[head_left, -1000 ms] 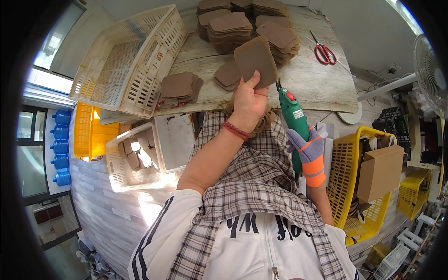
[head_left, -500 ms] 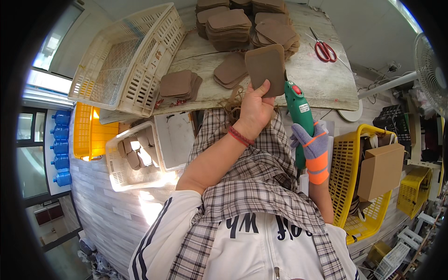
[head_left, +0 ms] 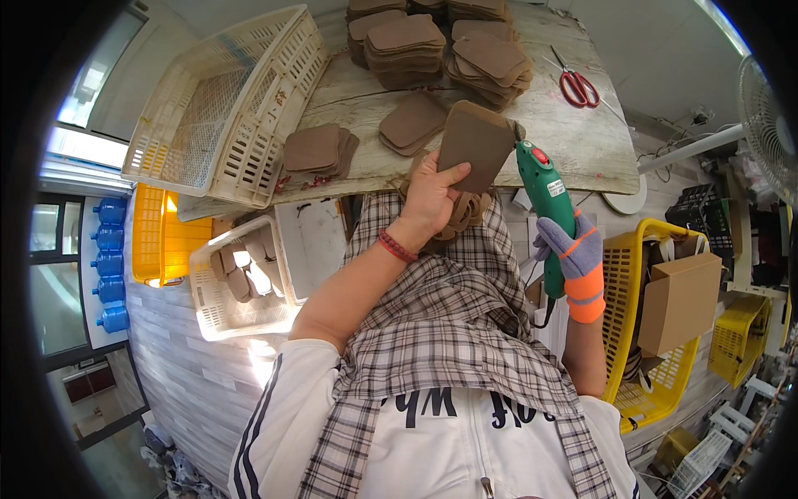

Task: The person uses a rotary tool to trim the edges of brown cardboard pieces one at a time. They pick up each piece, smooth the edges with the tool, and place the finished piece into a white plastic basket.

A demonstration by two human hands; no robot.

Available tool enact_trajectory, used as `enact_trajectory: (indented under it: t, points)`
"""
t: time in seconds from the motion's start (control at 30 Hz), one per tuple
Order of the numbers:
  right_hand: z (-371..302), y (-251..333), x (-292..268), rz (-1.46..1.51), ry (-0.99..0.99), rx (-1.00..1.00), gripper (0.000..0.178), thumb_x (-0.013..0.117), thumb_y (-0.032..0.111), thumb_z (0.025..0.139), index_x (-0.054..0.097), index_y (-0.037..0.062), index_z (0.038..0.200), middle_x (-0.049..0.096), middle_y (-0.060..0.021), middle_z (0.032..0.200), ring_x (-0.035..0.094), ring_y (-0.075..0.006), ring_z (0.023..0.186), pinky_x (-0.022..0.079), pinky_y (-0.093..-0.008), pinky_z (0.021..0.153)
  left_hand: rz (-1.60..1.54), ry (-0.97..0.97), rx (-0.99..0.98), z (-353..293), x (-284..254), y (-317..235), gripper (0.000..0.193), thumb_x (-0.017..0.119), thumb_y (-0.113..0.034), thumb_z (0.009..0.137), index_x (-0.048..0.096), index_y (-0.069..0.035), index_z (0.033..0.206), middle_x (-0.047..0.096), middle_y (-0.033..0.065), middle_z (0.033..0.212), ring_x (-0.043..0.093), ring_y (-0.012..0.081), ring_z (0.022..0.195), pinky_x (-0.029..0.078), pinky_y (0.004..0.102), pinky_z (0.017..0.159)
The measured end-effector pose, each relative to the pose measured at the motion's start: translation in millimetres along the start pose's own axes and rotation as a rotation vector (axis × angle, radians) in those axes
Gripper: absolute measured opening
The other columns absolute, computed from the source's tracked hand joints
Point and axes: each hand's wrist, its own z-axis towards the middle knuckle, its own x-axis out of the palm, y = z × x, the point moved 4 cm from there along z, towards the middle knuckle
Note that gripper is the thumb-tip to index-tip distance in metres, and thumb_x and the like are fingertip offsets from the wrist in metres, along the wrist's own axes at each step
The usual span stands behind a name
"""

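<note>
My bare left hand is closed on the lower left part of a flat brown pad with rounded corners, thumb on top. In my gloved right hand is a green handheld power tool with a red button and a cord. The tool's narrow dark tip is at the pad's upper right edge; whether it touches cannot be made out. Thin curled brown strips hang below the pad, over my plaid apron. Beyond lie a short stack of pads and another stack to its left.
Tall stacks of brown pads fill the back of the worn table. Red-handled scissors lie at the right. A white crate stands on the left; a yellow basket with a cardboard box is at my right.
My left hand has moved left and slightly down, and the pad now leans clockwise. The tool has shifted a little right with my right hand. More curled strip shows beneath the pad.
</note>
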Motion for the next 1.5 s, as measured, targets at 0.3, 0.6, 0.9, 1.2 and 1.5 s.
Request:
enact_trajectory:
  t: [0.3, 0.6, 0.9, 1.2, 1.5]
  points:
    - [-15.8, -5.5, 1.3, -0.110, 0.160, 0.113, 0.040, 0.076, 0.015, 0.075, 0.056, -0.0010, 0.105, 0.062, -0.0034, 0.075, 0.055, -0.0068, 0.056, 0.046, -0.0207, 0.049, 0.607, 0.039, -0.067, -6.4, -25.4, -55.2, 0.042, 0.058, 0.005, 0.083, 0.051, 0.003, 0.124, 0.063, 0.0085, 0.110, 0.061, 0.0127, 0.093, 0.050, 0.0257, 0.083]
    - [-13.8, -22.5, 13.2, -0.180, 0.171, 0.071, 0.044, 0.078, 0.019, 0.074, 0.056, -0.0021, 0.106, 0.061, -0.0019, 0.073, 0.054, -0.0057, 0.057, 0.044, -0.0198, 0.051, 0.761, 0.102, -0.174, -22.2, -36.3, -53.7, 0.038, 0.061, 0.001, 0.081, 0.055, 0.004, 0.119, 0.064, 0.0047, 0.105, 0.059, 0.0095, 0.091, 0.047, 0.0233, 0.082]
    - [-12.2, -16.6, 16.5, -0.155, 0.214, 0.079, 0.043, 0.077, 0.021, 0.075, 0.057, -0.0027, 0.105, 0.061, -0.0025, 0.072, 0.055, -0.0062, 0.060, 0.045, -0.0211, 0.053, 0.897, 0.097, -0.250, -28.8, -33.1, -63.1, 0.037, 0.062, 0.001, 0.079, 0.057, 0.001, 0.115, 0.063, 0.0028, 0.103, 0.055, 0.0090, 0.093, 0.043, 0.0234, 0.085]
    - [-14.1, -24.8, 17.2, -0.171, 0.263, 0.085, 0.043, 0.078, 0.022, 0.074, 0.058, -0.0020, 0.104, 0.063, -0.0036, 0.073, 0.057, -0.0068, 0.060, 0.046, -0.0212, 0.053, 0.826, 0.096, 0.011, -25.5, -45.0, -87.5, 0.019, 0.068, -0.001, 0.077, 0.059, -0.002, 0.093, 0.063, 0.0006, 0.088, 0.058, 0.0074, 0.079, 0.047, 0.0219, 0.074]
    - [-16.4, -23.6, 21.1, -0.212, 0.324, 0.078, 0.046, 0.078, 0.024, 0.073, 0.058, -0.0029, 0.105, 0.064, -0.0039, 0.074, 0.058, -0.0068, 0.058, 0.047, -0.0207, 0.051, 0.815, 0.078, -0.039, -24.0, -48.2, -91.1, 0.018, 0.068, -0.001, 0.076, 0.062, -0.002, 0.093, 0.064, 0.0005, 0.086, 0.059, 0.0077, 0.077, 0.048, 0.0219, 0.072]
